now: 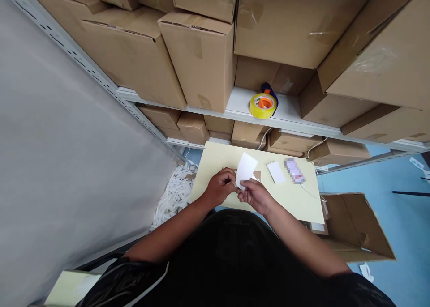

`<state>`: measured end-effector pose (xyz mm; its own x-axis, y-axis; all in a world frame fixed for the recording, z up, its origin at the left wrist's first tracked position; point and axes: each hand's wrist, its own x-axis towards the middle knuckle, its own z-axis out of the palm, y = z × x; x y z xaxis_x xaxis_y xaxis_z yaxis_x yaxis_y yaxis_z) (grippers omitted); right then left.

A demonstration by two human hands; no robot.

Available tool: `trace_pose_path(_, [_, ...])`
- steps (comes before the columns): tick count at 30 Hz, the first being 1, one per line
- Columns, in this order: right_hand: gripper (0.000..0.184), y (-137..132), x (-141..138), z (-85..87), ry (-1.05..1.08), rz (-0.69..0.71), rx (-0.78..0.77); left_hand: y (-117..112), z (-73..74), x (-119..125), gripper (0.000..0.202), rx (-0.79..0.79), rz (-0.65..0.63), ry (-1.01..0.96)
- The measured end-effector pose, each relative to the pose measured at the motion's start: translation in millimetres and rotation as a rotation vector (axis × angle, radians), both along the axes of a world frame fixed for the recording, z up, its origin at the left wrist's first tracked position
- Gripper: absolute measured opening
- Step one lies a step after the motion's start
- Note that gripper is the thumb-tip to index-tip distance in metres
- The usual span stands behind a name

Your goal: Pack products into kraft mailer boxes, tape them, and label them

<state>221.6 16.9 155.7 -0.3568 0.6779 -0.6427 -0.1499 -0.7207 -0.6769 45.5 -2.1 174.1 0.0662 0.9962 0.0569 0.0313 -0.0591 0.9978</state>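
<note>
A white paper sheet point(247, 166), slightly curved, is held above the table by my right hand point(254, 194), thumb on top near its lower edge. My left hand point(221, 187) is closed in a pinch right beside the sheet's lower left edge; what lies between its fingertips is hidden. Behind the sheet, a small brown piece with a shiny patch point(257, 176) lies on the pale yellow table point(208, 164), partly covered. Right of my hands is a stack of white cards point(276, 172).
A blurred-out phone point(294, 171) with a cable lies at the table's right. Above, a shelf holds cardboard boxes point(201, 61) and a yellow tape roll in a dispenser point(263, 104). An open carton point(356, 226) stands right; white paper strips point(174, 190) pile up left.
</note>
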Motion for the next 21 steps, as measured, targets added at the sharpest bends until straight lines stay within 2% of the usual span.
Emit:
trace_pose_path(2, [0.041, 0.8, 2.7, -7.7, -0.264, -0.115, 0.216, -1.1, -1.0, 0.9, 0.010, 0.032, 0.033, 0.019])
trace_pose_path(4, [0.044, -0.2, 5.9, -9.1, -0.497, -0.209, 0.534, -3.2, -2.5, 1.7, 0.010, 0.008, 0.089, 0.026])
trace_pose_path(6, [0.035, -2.6, 7.5, -4.2, -0.531, -0.118, 0.804, -6.5, -4.6, 2.6, 0.010, -0.009, 0.130, 0.027])
trace_pose_path(8, [0.020, -5.7, 5.5, 3.8, -0.435, 0.050, 0.938, -10.8, -6.5, 3.7, 0.009, -0.018, 0.135, 0.020])
trace_pose_path(10, [0.014, -8.9, 0.2, 10.6, -0.385, 0.129, 0.980, -15.8, -7.8, 4.7, 0.008, -0.041, 0.132, -0.006])
trace_pose_path(13, [0.014, -12.3, -8.7, 13.2, -0.442, 0.110, 0.984, -24.1, -10.3, 4.3, 0.007, -0.065, 0.163, -0.019])
trace_pose_path(16, [0.017, -11.1, -14.0, 8.2, -0.497, 0.075, 0.904, -32.6, -20.0, -4.2, 0.007, -0.056, 0.218, 0.035])
trace_pose_path(19, [0.017, -3.4, -17.3, 1.6, -0.522, -0.027, 0.794, -43.8, -44.0, -31.1, 0.008, -0.070, 0.298, 0.151])
trace_pose_path(21, [0.018, 4.2, -19.8, -2.2, -0.533, -0.101, 0.738, -55.6, -66.7, -62.1, 0.008, -0.112, 0.363, 0.257])
